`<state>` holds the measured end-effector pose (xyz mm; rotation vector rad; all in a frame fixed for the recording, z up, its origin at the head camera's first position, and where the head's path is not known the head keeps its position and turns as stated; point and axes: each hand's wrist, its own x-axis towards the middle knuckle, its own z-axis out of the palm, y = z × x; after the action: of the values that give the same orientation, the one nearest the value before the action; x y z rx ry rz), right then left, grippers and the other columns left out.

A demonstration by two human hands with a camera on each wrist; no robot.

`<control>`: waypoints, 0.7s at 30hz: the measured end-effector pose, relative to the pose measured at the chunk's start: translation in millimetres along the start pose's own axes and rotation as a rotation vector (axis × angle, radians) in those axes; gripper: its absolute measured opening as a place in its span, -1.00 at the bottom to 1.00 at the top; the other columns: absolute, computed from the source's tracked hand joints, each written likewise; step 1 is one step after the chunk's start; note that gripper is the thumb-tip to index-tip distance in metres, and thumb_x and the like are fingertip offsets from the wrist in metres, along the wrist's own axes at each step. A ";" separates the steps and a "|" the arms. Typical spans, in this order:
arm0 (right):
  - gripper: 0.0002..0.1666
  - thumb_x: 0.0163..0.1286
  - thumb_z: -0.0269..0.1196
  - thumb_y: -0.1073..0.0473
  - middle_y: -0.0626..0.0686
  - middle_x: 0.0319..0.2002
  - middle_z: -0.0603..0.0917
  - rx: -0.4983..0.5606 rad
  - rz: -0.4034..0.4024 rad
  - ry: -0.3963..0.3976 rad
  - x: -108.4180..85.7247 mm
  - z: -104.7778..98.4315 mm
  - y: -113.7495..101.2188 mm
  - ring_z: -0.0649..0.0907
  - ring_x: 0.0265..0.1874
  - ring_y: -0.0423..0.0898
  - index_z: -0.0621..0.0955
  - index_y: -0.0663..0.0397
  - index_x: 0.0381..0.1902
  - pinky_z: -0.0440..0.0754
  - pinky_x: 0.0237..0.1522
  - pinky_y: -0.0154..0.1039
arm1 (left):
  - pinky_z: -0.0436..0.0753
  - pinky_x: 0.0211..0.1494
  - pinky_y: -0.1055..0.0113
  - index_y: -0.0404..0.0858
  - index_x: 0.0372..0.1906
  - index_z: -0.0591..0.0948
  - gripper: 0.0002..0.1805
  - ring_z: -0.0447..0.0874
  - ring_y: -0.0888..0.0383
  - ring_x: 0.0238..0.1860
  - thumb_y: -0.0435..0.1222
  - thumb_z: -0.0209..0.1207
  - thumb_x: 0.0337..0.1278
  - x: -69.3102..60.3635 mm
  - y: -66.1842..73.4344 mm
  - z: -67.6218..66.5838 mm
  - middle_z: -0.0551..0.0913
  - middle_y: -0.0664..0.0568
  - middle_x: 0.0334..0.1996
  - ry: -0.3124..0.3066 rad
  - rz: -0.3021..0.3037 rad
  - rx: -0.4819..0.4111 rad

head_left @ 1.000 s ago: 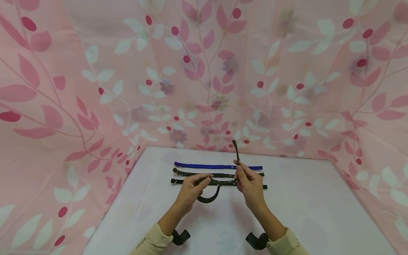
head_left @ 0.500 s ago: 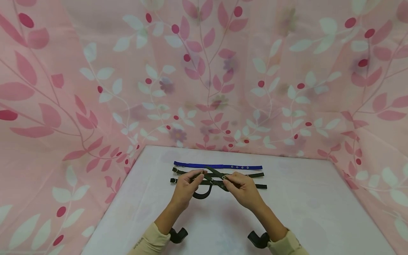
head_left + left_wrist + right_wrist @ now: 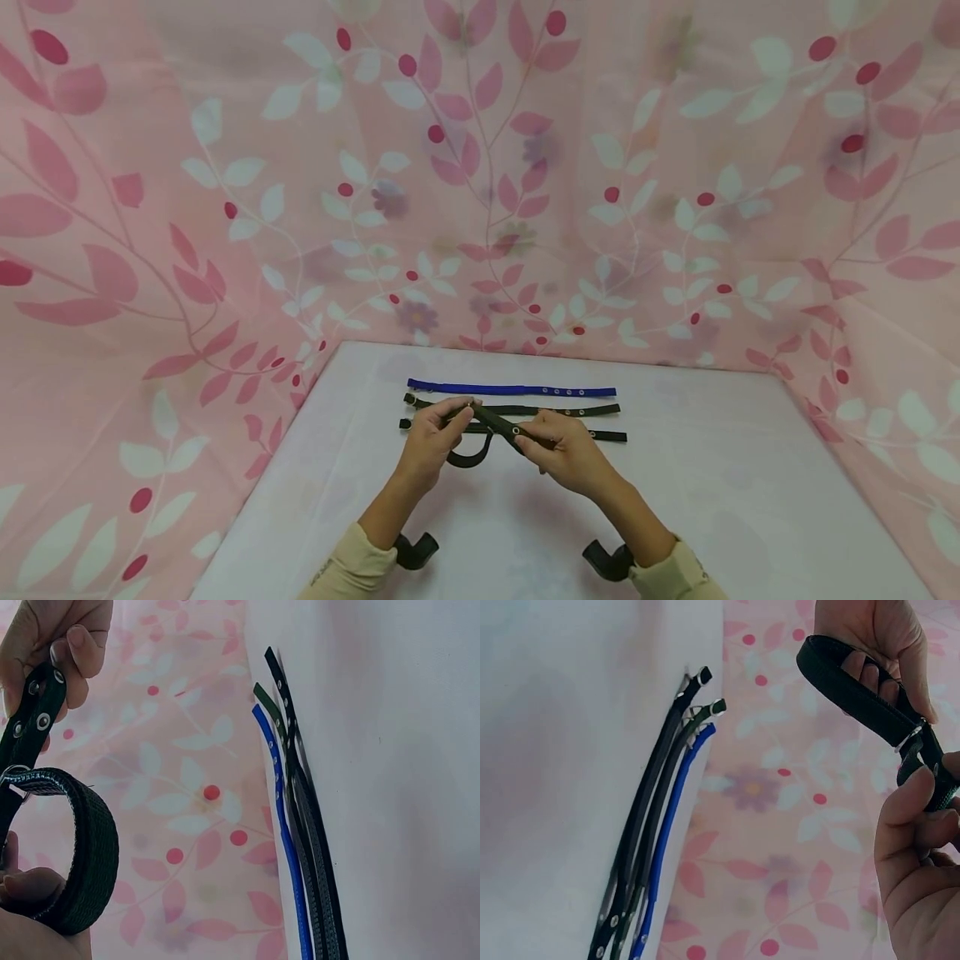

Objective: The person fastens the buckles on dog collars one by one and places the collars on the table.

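Both hands hold a dark green collar (image 3: 495, 421) in the air above the table. My left hand (image 3: 430, 443) pinches it near the buckle end, with a curved loop of the collar (image 3: 96, 847) hanging below. My right hand (image 3: 573, 452) grips the part with metal eyelets, where the strap is folded back on itself. A metal ring (image 3: 909, 739) encircles the strap beside the loop in the right wrist view. Fingers cover most of the buckle. Behind the hands lie a blue collar (image 3: 487, 389), a dark green collar (image 3: 517, 410) and a black collar (image 3: 611, 437), side by side.
The white table (image 3: 712, 483) ends against a pink leaf-patterned cloth (image 3: 480, 208) at the back and sides. A black curved piece (image 3: 417, 551) sits at the left wrist, and a similar black piece (image 3: 606, 560) at the right.
My right hand has come down and nearer my left hand. The strap end, upright a second ago, is now folded back towards my left hand. The collars on the table have not moved.
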<state>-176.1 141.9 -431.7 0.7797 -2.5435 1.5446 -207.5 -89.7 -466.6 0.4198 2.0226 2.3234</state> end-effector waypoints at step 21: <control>-0.76 0.37 0.30 0.25 -0.08 -0.46 0.46 -0.036 -0.188 0.135 -0.6 22.5 19.6 0.36 -0.53 -0.32 0.75 0.10 -0.04 0.38 -0.59 -0.43 | 0.24 -0.49 0.45 -0.53 0.09 0.59 -0.57 0.20 0.28 -0.58 -0.29 0.27 0.26 -4.1 -2.4 1.8 0.68 0.21 -0.37 -0.048 -0.092 -0.063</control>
<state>-179.8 130.3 -458.9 0.8519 -2.3224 1.4374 -203.5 -88.4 -469.5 0.3670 1.8994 2.2935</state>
